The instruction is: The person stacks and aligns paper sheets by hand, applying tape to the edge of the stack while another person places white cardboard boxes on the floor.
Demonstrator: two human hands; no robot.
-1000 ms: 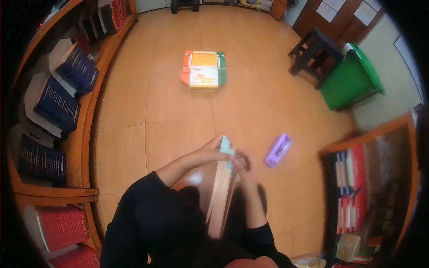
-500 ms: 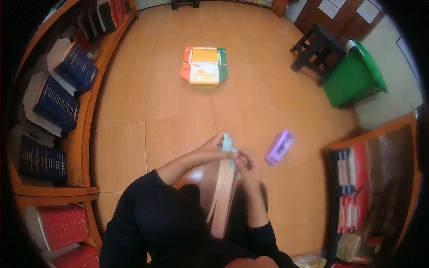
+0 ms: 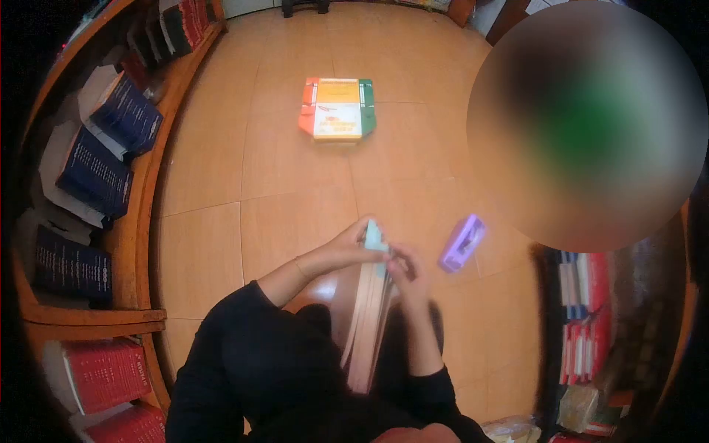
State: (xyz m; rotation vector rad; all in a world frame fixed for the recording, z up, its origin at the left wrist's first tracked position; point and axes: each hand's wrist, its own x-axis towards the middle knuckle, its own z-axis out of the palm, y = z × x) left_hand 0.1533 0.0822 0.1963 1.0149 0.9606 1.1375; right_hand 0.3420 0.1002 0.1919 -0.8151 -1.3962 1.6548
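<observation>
Upright between my knees stands a long, flat stack (image 3: 365, 317) with pale, layered edges that look like paper or card. A light-blue piece (image 3: 374, 235) covers its far end. My left hand (image 3: 353, 247) grips that end from the left, with the thumb laid across the near side. On the other side, my right hand (image 3: 408, 272) has its fingers bent in against the blue piece, slightly blurred. What its fingertips pinch cannot be made out. A purple tape dispenser (image 3: 462, 244) lies on the floor to the right of my hands.
Farther ahead on the tiled floor (image 3: 295, 170) sits an orange, white, yellow and green carton (image 3: 340, 111). A wooden shelf (image 3: 159, 184) with blue books (image 3: 96, 170) and red books (image 3: 107, 373) runs along the left. More books (image 3: 583, 295) stand at right, below a blurred-out patch.
The right fingers have shifted slightly beside the blue piece, while the left hand stays on the stack. A round blur now covers the upper right, where a green bin and a dark stool showed.
</observation>
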